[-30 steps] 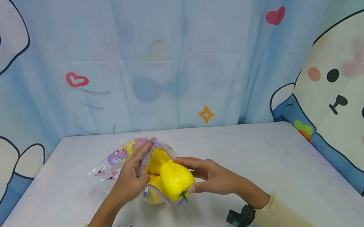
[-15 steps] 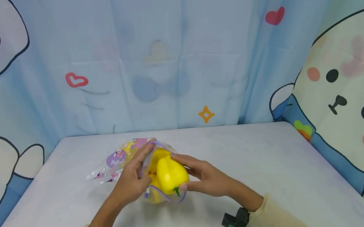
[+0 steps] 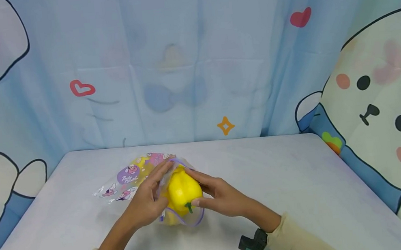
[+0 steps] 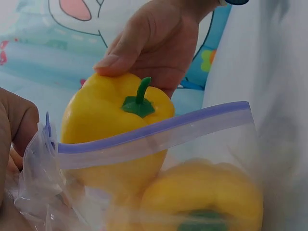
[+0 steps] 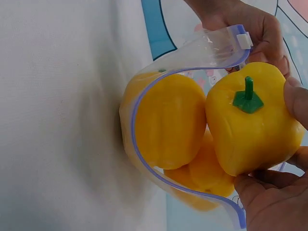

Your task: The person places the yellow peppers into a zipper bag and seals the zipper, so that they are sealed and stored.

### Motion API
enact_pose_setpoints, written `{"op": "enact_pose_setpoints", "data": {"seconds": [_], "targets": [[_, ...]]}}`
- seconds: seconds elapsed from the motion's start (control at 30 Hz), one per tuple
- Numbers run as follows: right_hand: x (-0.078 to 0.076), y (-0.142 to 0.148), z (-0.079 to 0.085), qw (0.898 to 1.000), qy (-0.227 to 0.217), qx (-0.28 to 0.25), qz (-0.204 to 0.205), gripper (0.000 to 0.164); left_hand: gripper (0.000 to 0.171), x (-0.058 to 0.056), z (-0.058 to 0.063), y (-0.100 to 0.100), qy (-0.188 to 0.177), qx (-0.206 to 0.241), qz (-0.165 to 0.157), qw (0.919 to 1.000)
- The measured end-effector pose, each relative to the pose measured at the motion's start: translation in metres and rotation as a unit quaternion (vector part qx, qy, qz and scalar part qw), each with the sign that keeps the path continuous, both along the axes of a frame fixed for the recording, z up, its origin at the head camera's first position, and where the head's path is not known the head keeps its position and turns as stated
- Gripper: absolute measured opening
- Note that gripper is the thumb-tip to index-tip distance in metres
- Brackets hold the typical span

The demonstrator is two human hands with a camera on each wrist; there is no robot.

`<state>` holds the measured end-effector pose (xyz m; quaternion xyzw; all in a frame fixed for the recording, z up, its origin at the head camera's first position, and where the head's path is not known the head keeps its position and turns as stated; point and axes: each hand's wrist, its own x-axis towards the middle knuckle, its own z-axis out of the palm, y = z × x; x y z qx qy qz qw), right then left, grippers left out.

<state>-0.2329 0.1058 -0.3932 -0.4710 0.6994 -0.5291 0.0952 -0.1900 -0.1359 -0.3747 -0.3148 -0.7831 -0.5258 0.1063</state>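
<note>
A yellow toy-like bell pepper (image 3: 183,191) with a green stem sits at the mouth of a clear zip bag (image 3: 127,177). My right hand (image 3: 223,198) grips this pepper, thumb near the stem. On the other side, my left hand (image 3: 145,202) holds the bag's edge, its fingers curled by the white zip slider (image 5: 244,41) in the right wrist view. That view also shows another yellow pepper (image 5: 171,120) inside the purple-rimmed opening, with more yellow shapes (image 5: 207,168) behind it. Through the bag's wall, the left wrist view shows a pepper (image 4: 207,185) lower down.
The bag lies on a table with a white cover (image 3: 282,173). Behind hangs a light blue curtain (image 3: 103,37) with cartoon animals and hearts. Each wrist wears a black camera mount, such as the right mount (image 3: 253,242).
My right hand has moved left with the pepper, which is now further into the bag's mouth. The left hand keeps its hold on the bag with little movement.
</note>
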Motion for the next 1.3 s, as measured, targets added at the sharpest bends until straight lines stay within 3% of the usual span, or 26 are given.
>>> {"op": "enact_pose_setpoints", "data": {"seconds": [0.4,0.6,0.83,1.0,1.3], "targets": [[0.001,-0.016,-0.004,0.999,-0.014,-0.016,-0.039,0.072,0.08,-0.001,0.001,0.0,-0.003,-0.005,0.001,1.0],[0.004,-0.023,-0.008,0.996,-0.044,0.008,-0.075,0.076,0.079,0.0,0.001,-0.002,-0.004,-0.011,0.02,0.9997],[0.011,-0.021,-0.011,0.991,-0.111,0.011,-0.07,0.072,0.077,-0.003,0.001,-0.002,-0.012,-0.003,0.027,0.9996],[0.016,-0.016,-0.011,0.988,-0.134,-0.007,-0.072,0.066,0.079,-0.003,0.001,-0.001,-0.022,0.005,0.022,0.9995],[0.014,-0.018,-0.008,0.98,-0.126,-0.057,-0.143,0.058,0.079,-0.002,0.002,-0.002,-0.032,0.01,0.029,0.999]]}}
